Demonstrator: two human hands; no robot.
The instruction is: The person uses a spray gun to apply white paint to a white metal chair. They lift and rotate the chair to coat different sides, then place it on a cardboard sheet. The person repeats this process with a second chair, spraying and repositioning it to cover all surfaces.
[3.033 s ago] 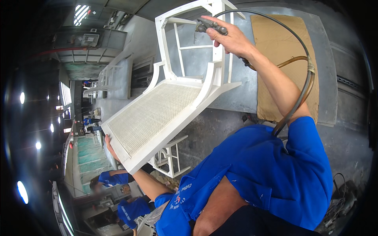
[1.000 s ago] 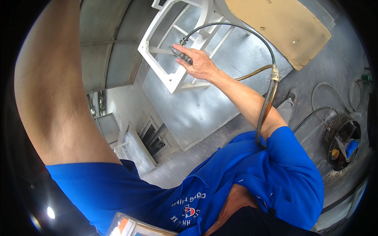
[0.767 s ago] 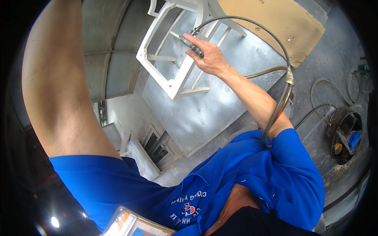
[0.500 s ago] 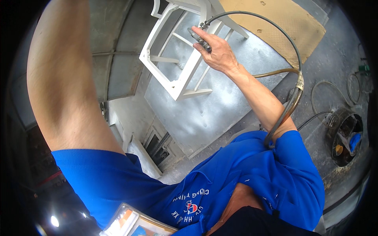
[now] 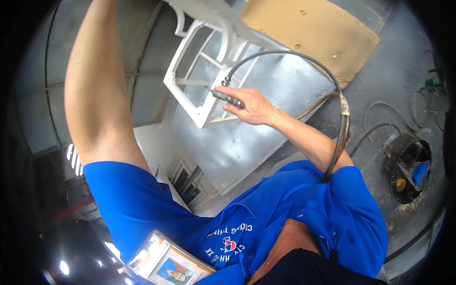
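Observation:
My right hand (image 5: 256, 108) is closed around a small metal spray gun (image 5: 228, 99), fingers wrapped on its body. A dark hose (image 5: 295, 52) rises from the gun, arcs to the right and runs down over my right upper arm, joined to a brownish hose by a taped wrap. Just beyond the gun stands a white chair frame (image 5: 203, 118), its seat opening bare; the gun overlaps its near side. Whether they touch I cannot tell. My left arm (image 5: 99, 95) stretches up and out of the top edge, so its hand is hidden.
Under the chair lies a shiny metal sheet (image 5: 242, 147). A tan cardboard sheet (image 5: 308, 38) is on the floor at the far right. A black round container (image 5: 396, 164) holding a blue item stands at right, near loose hoses (image 5: 413, 121). Panelled grey walls (image 5: 147, 99) rise at left.
My right hand and the spray gun have come lower, closer to my body, and slightly left. The view has shifted a little. The left arm now appears farther right and narrower.

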